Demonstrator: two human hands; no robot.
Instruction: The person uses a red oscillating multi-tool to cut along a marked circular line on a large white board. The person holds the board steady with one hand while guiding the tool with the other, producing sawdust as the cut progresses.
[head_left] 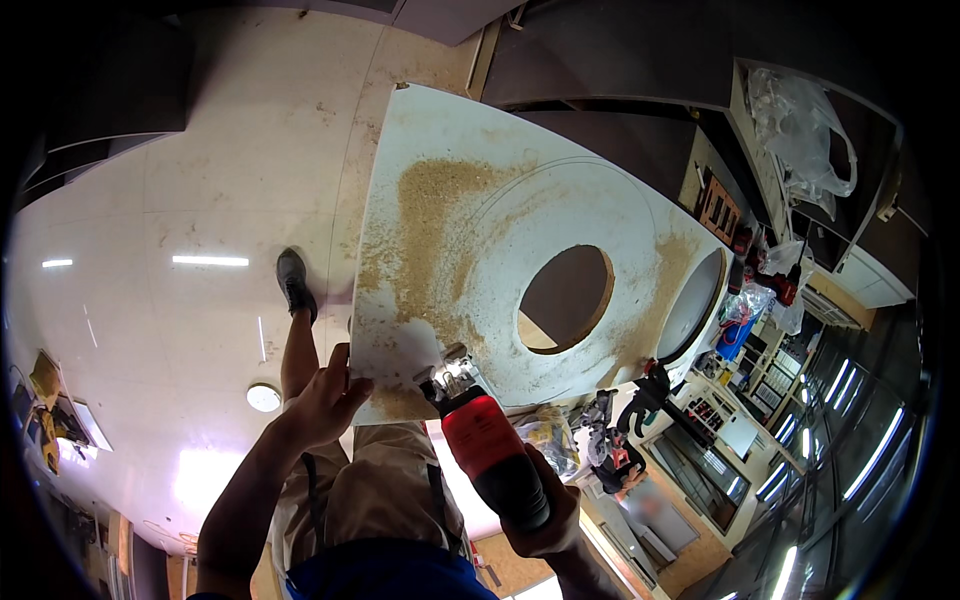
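Note:
A white panel (430, 135), strewn with sawdust, lies in front of me. It has a round hole cut through it, with curved pencil lines around that, and a second cutout toward its right end. My right hand (545, 515) is wrapped round the rear of a red and black jigsaw (482, 435). The saw's metal foot rests on the panel near its front edge; the blade is hidden. At the panel's left front corner, my left hand (328, 398) is closed on the edge, thumb on top and fingers mostly out of sight.
Dark boards (610, 50) stand beyond the panel, with a clear plastic bag (800, 130) at the far right. Red cordless tools (780, 285) lie past the panel's right end. A pale floor (230, 180) extends to the left, with sawdust on it. Another person (650, 505) appears at lower right.

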